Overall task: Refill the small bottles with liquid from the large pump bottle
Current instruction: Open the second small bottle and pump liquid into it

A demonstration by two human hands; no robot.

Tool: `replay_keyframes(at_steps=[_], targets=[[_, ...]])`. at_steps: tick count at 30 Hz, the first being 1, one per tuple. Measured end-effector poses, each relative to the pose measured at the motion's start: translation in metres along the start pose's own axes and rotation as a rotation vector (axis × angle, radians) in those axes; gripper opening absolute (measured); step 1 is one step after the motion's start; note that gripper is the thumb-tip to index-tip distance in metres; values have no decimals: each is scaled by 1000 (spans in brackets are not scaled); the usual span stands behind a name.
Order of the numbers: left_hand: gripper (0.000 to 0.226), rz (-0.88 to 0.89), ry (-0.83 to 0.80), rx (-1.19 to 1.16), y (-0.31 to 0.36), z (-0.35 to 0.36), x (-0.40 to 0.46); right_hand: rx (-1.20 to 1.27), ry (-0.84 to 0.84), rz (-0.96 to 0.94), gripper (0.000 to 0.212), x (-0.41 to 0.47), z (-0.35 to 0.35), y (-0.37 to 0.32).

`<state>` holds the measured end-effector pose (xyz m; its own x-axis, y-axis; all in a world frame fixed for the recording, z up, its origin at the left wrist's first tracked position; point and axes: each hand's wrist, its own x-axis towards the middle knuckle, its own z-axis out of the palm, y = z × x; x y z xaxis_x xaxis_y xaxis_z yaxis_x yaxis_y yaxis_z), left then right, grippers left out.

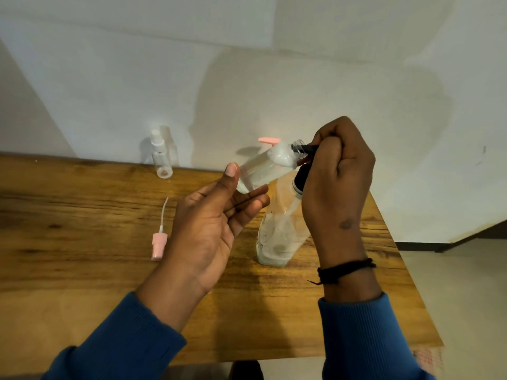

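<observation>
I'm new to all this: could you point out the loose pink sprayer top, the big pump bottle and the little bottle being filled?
pink sprayer top (158,245): head view, its pink collar.
large pump bottle (277,237): head view, lower clear body.
small bottle (263,168): head view, mid-body.

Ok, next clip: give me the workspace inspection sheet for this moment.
Surface: wooden table, grain visible.
Job's things: small bottle tilted, mouth at the black nozzle of the large pump bottle, which stands on the table.
Clutter: pink spray cap lying flat; clear spray bottle and pink-topped pump by the wall.
Grips: left hand holds the small bottle; right hand curled over the pump head.
Cables: nothing seen.
Surroundings: white wall; pale floor at right.
</observation>
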<state>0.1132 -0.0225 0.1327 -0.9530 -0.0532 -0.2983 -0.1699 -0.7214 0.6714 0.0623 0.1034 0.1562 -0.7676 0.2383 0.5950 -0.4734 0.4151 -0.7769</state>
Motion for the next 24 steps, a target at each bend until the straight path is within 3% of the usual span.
replay_keyframes(at_steps=[24], targets=[[42,0,-4,-17,0,1,1,-16,-5,3,22,4,-4,1]])
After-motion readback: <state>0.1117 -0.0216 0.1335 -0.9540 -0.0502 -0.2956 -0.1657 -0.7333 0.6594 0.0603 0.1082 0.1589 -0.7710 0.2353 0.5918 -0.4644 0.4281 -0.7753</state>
